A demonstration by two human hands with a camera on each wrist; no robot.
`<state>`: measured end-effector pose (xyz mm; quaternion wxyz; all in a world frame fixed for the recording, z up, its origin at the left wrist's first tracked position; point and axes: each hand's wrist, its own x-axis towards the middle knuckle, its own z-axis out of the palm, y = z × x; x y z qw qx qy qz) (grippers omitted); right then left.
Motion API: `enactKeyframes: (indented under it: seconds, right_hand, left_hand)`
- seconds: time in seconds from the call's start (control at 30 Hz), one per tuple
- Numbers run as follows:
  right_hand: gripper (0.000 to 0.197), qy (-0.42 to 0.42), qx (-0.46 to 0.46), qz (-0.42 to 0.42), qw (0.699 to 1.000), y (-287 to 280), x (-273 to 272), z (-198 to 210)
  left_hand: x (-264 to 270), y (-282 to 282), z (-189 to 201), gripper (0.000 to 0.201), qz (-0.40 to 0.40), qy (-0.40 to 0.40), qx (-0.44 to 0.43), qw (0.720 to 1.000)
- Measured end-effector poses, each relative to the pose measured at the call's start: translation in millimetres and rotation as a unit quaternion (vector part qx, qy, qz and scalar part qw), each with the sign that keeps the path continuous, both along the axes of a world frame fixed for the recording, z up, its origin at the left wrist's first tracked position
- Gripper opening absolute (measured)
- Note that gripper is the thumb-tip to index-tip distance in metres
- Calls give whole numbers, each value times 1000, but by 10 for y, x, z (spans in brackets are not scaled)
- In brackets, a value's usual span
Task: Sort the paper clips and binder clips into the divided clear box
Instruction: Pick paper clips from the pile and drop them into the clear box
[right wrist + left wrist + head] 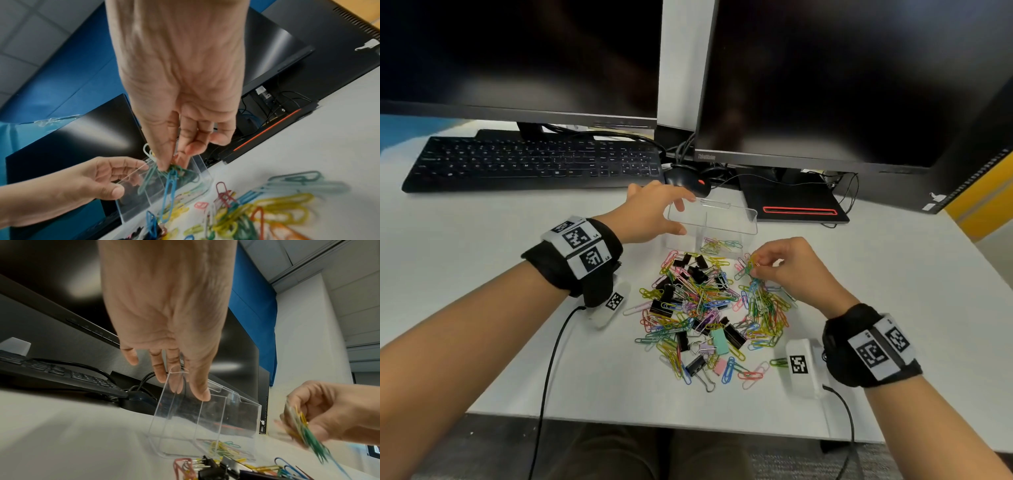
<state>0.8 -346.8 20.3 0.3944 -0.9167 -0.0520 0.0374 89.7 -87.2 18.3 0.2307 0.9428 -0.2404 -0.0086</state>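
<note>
I see the white table point(500, 240) first, with the clear, two-compartment plastic box point(736, 224) at the centre of the head view. It looks light, rigid and slick, so I judge it will slide unless steadied at the rim. My left hand point(654, 214) does that, thumb and fingers curled onto its left wall near the top edge. The right compartment holds a few coloured wire paper clips point(720, 245); the left looks empty.

Below the box, mid-frame, lies the mixed heap of paper clips and black binder clips point(698, 308). The binder clips seem stiff and springy, best taken by the body or the wire handles.

My right hand point(787, 265), right of centre, pinches a tangled bunch of green, yellow and blue paper clips point(170, 177). They are light and interlocked, so stragglers may drop.
</note>
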Motion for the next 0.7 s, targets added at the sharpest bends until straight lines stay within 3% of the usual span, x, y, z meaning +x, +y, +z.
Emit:
enactKeyframes:
  seconds: [0.23, 0.37, 0.7]
  right_hand:
    - [8, -164, 93, -27, 982, 66, 155, 365]
    - [16, -244, 48, -43, 968, 192, 364, 401]
    - [23, -168, -58, -23, 984, 295, 389, 162]
  left_hand:
    - [-1, -4, 6, 55, 2, 1, -2, 1000]
    - [-15, -3, 13, 55, 7, -1, 5, 1000]
    - [-22, -13, 31, 54, 10, 0, 16, 1000]
